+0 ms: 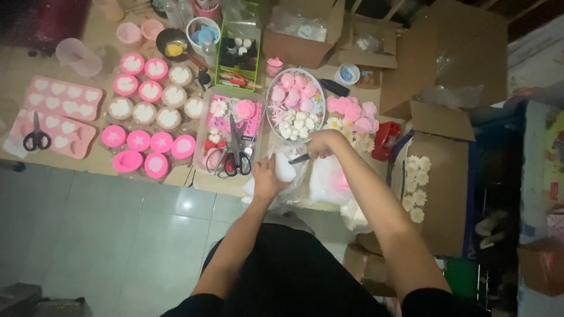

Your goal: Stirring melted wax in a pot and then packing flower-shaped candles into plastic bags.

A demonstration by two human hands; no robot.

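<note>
From over the person's shoulders, looking straight down, both bare arms reach forward to the near edge of a low table (88,161) crowded with pink and white moulded pieces. The left hand (267,179) lies flat, fingers spread and pressing down on a white piece in clear plastic wrap (286,170), which sits at the table's front edge just in front of the body. The right hand (322,145) is curled shut, pinching a small dark-handled tool (299,158); whether it is a knife or a pen I cannot tell. The tool's long axis runs roughly level across the view, its tip pointing toward the left hand and ending just beside the white piece, so the piece lies to the left of and slightly nearer than the right grip. The right forearm comes in on a long diagonal with the wrist bent inward; the left forearm rises more steeply and straighter. Just beyond the hands stands an oval dish (295,104) of pink and white flower shapes, to its left a clear tray with red-handled scissors (235,154), and farther left round pink moulds (138,141). A cardboard box (437,194) stands open to the right.
</note>
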